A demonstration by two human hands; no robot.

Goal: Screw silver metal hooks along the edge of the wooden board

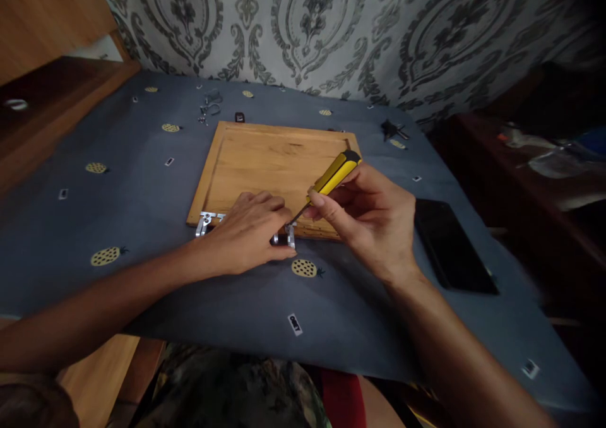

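A wooden board (269,163) with a raised rim lies on a blue-grey cloth (142,201) printed with pineapples. Metal hinge pieces (206,221) sit along its near edge. My left hand (249,232) lies palm down over that edge, its fingers pressed on a metal hinge (288,235) beside them. My right hand (367,216) is closed around a screwdriver (334,175) with a yellow and black handle. The thin shaft slants down to the left, with its tip at the hinge by my left fingertips.
A black phone (449,245) lies face down to the right of the board. Small metal hardware (211,106) sits at the far left of the cloth, and a dark tool (392,130) at the far right. Patterned wallpaper rises behind. Wooden furniture (52,93) stands left, a cluttered shelf (544,156) right.
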